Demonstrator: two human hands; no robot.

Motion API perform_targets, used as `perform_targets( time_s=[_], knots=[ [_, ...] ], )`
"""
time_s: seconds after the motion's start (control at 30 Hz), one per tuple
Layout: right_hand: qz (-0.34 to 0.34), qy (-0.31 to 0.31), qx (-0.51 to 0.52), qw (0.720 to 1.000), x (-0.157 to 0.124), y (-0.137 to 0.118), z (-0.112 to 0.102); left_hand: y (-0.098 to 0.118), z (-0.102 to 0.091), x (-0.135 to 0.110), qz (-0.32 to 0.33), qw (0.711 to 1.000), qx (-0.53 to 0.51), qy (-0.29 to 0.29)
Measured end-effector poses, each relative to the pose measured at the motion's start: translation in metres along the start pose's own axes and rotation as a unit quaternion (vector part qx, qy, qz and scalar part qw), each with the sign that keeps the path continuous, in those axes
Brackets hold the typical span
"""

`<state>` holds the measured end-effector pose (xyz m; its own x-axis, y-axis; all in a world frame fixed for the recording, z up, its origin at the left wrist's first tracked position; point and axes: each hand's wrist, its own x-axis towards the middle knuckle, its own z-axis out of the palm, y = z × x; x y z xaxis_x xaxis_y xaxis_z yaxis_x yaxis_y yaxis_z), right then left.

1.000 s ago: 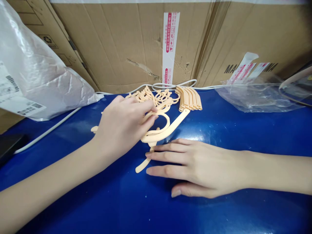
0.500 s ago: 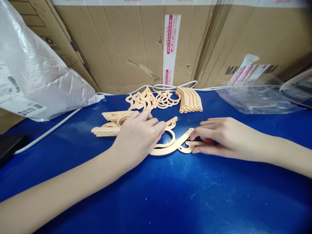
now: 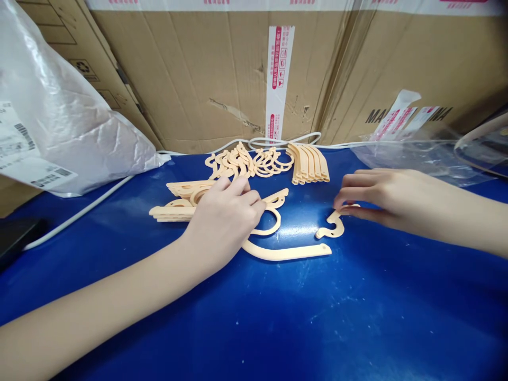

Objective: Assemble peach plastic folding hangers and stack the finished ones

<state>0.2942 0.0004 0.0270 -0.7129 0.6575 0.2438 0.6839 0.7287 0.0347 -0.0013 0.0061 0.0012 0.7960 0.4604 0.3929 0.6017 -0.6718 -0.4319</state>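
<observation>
My left hand (image 3: 224, 222) rests with curled fingers on a peach-coloured flat plastic piece with a hook loop (image 3: 273, 203), pressing it onto the blue table (image 3: 278, 317). A long curved arm (image 3: 288, 253) of that piece lies in front of the hand. My right hand (image 3: 381, 198) pinches one end of a small S-shaped plastic piece (image 3: 332, 228) that lies on the table to the right of the arm. Behind the left hand sits a low stack of similar flat pieces (image 3: 178, 203).
At the back of the table lie several curly pieces (image 3: 242, 161) and a row of curved strips (image 3: 309, 161). Cardboard boxes (image 3: 222, 74) wall off the rear. A white plastic bag (image 3: 59, 132) lies left, a clear bag (image 3: 420, 159) right, and a white cable (image 3: 79, 211) runs along.
My right hand has drawn back to the right with the small S-shaped piece, away from the long curved arm. The arm has swung flatter on the table. My left hand has hardly moved.
</observation>
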Motion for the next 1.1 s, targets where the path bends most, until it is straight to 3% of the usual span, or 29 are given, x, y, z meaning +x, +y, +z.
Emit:
perform_targets(
  time_s=[0.13, 0.33, 0.47, 0.6, 0.77, 0.93, 1.1],
  knots=[
    [-0.039, -0.055, 0.026, 0.997, 0.005, -0.015, -0.001, 0.0, -0.001, 0.001, 0.013, 0.999, 0.032, -0.009],
    [-0.012, -0.032, 0.034, 0.999, 0.004, -0.019, 0.006, 0.005, -0.01, 0.003, -0.005, 1.0, 0.023, -0.005],
    [0.025, -0.021, 0.061, 0.998, 0.006, -0.022, 0.012, 0.017, -0.018, 0.002, -0.011, 0.994, -0.113, -0.005],
    [0.05, -0.015, 0.121, 0.991, 0.008, -0.026, 0.017, 0.024, -0.018, 0.0, 0.011, 0.962, -0.271, -0.041],
    [0.059, 0.013, 0.138, 0.989, 0.009, -0.027, 0.02, 0.022, -0.006, -0.004, 0.016, 0.949, -0.309, -0.067],
    [0.026, 0.03, 0.073, 0.997, 0.007, -0.024, 0.019, 0.023, -0.002, -0.004, -0.005, 0.932, -0.348, -0.103],
    [-0.009, 0.071, 0.024, 0.997, 0.007, -0.024, 0.021, 0.024, -0.004, -0.004, -0.017, 0.923, -0.374, -0.094]
  ],
)
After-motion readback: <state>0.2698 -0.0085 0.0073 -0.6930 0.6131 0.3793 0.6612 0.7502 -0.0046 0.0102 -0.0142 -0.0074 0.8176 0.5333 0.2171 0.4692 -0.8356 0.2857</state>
